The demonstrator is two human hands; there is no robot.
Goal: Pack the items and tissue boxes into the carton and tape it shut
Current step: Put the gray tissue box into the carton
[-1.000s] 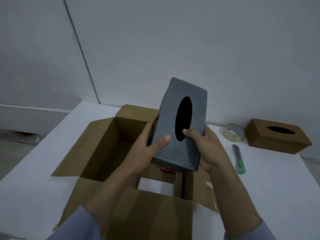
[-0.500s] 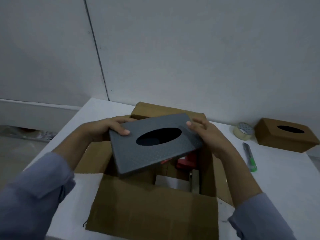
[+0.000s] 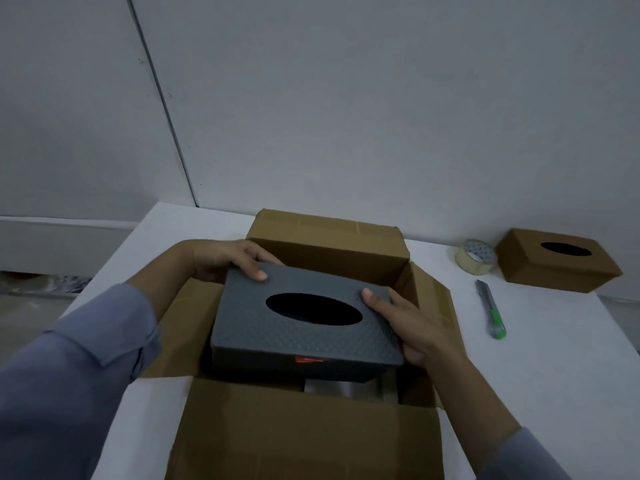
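- My left hand (image 3: 225,259) clasps the far-left corner of the grey box (image 3: 304,323), thumb on top and fingers curled down the side.
- A second ago I held this box upright above the carton (image 3: 301,431); half a second ago it was tipped flat but high. Now it sits lower, level, slot up, in the carton's mouth, so the placing is nearly done.
- The carton stands on the white table (image 3: 571,358) with all four flaps open. Beneath the box I see a strip of red (image 3: 310,359) and something pale grey (image 3: 343,388), items already inside; whether the box rests on them I cannot tell.
- My right hand (image 3: 412,327) grips the box's right end, thumb on top near the slot, fingers wrapped under the edge.
- Far right on the table lie the tape roll (image 3: 476,261), the cutter (image 3: 491,313) nearer me, and the brown tissue box (image 3: 557,259), well apart from the carton and not yet packed.
- My judgement: I let go once the grey box settles, then fetch the brown one, fold the flaps and tape.
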